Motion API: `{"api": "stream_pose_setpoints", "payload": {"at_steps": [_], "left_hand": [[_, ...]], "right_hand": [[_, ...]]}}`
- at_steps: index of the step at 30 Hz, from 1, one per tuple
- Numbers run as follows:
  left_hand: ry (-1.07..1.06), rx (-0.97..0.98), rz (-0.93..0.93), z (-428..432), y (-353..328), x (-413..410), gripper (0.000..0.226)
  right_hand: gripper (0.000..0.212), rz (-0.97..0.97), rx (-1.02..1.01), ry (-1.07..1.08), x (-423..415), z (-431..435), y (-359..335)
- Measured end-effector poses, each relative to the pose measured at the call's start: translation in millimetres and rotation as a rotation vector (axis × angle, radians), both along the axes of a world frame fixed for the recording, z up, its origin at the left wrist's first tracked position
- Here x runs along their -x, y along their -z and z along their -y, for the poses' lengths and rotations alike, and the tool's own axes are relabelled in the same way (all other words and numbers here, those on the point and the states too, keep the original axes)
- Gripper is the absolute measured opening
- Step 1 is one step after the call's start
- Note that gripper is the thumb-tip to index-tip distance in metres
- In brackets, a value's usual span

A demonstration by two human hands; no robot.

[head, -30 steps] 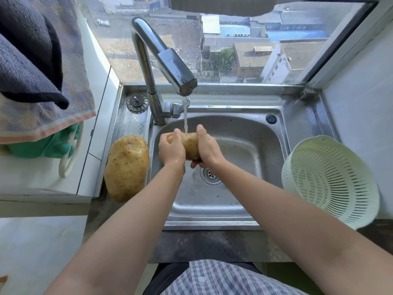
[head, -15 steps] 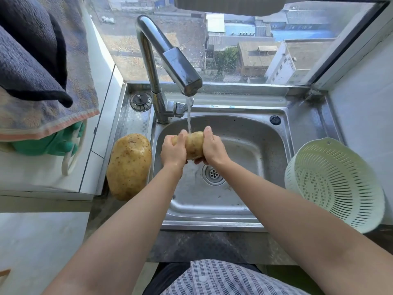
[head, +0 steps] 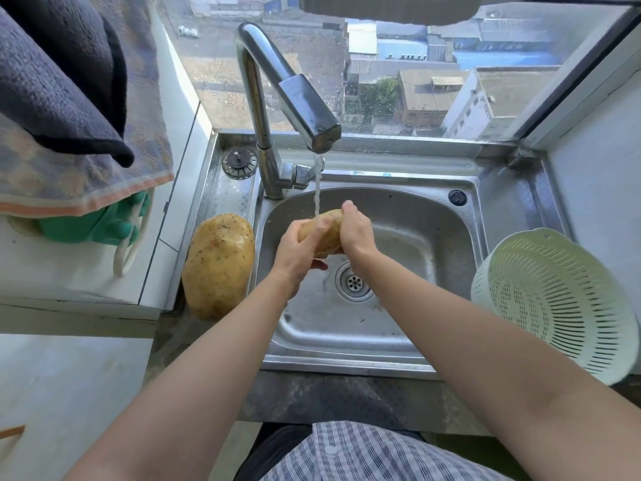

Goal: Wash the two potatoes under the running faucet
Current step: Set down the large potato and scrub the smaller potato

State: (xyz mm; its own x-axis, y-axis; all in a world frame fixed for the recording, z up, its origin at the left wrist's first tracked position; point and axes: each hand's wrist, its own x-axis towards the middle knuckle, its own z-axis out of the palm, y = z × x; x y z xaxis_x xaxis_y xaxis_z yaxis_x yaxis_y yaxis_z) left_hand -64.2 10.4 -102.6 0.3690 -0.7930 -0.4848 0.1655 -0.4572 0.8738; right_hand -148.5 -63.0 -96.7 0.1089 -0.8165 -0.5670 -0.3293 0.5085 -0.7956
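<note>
- Holding the smaller potato point(head: 326, 236) over the back left part of the sink point(head: 433, 237), we clamp our left hand point(head: 300, 248) and right hand point(head: 357, 234) together round it, under the stream from the faucet point(head: 298, 95).
- We see the larger potato point(head: 218, 265) lying along the sink's left edge.
- A colander point(head: 555, 307) leans at the right edge.

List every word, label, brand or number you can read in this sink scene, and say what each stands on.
No text here can be read.
Small blue marks on the sink's back ledge: too blurred to read.
Pale mark on the round dark cap at the basin's far right corner: too small to read.
</note>
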Motion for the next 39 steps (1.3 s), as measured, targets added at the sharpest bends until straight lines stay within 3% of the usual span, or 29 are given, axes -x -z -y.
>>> {"api": "stream_pose_setpoints", "payload": {"at_steps": [3, 7, 10, 12, 15, 17, 22, 26, 32, 39], "left_hand": [[-0.136, -0.068, 0.067, 4, 7, -1, 0.040], [-0.297, -0.156, 0.045, 4, 17, -4, 0.035], [-0.287, -0.130, 0.109, 0, 17, 1, 0.030], [-0.296, -0.111, 0.146, 1, 16, 5, 0.030], [-0.377, -0.124, 0.142, 3, 18, -2, 0.037], [-0.394, -0.134, 0.145, 4, 20, -9, 0.043], [-0.345, -0.104, 0.191, 3, 13, -2, 0.033], [-0.336, -0.107, 0.211, 1, 13, -1, 0.032], [-0.296, -0.126, 0.296, -2, 8, 5, 0.032], [-0.327, -0.123, 0.254, -2, 11, 2, 0.029]], "right_hand": [[0.041, 0.138, 0.070, -0.116, 2, -6, 1], [0.045, 0.180, 0.116, -0.335, 1, -15, 17], [0.014, 0.153, 0.124, -0.167, -6, -14, 11], [0.024, 0.190, 0.082, -0.063, -8, -9, 7], [0.021, 0.430, -0.030, -0.157, -3, -8, 7], [0.032, 0.550, -0.120, -0.219, 2, -10, 5], [0.026, 0.415, -0.096, -0.102, -7, -14, 3], [0.034, 0.560, -0.224, -0.023, -8, -9, 1], [0.031, 0.441, -0.252, 0.081, -13, -8, -2], [0.027, 0.412, -0.255, 0.074, -20, -8, -4]]}}
